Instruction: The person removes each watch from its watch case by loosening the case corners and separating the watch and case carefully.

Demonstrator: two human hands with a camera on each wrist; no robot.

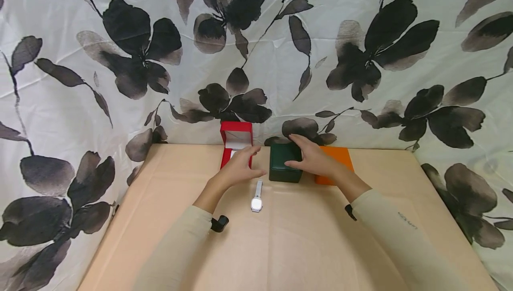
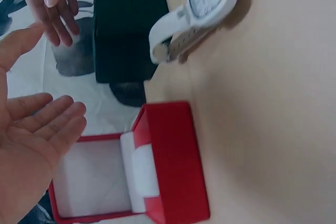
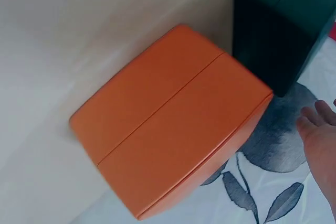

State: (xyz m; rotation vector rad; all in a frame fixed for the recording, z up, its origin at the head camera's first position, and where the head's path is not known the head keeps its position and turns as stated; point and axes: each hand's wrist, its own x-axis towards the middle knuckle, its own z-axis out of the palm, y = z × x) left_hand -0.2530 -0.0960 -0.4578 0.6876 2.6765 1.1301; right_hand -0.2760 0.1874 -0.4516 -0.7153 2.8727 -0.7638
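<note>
A white wristwatch (image 1: pixel 257 196) lies on the table, its strap pointing away from me. Behind it to the left stands a red watch box (image 1: pixel 236 127) with its lid up and a pale lining inside. My left hand (image 1: pixel 239 165) hovers in front of this box, fingers spread and nothing in them. A closed dark green box (image 1: pixel 280 162) stands to the right of the red one. Over its right side reaches my right hand (image 1: pixel 310 157), thumb and fingers apart and holding nothing. In the left wrist view the left palm (image 2: pixel 31 156) shows bare.
An orange box (image 3: pixel 168 124), closed, stands right of the green box, partly behind my right forearm in the head view. The table (image 1: pixel 280 246) has a pale tan cover. A white curtain with dark flowers (image 1: pixel 224 72) hangs behind its back edge.
</note>
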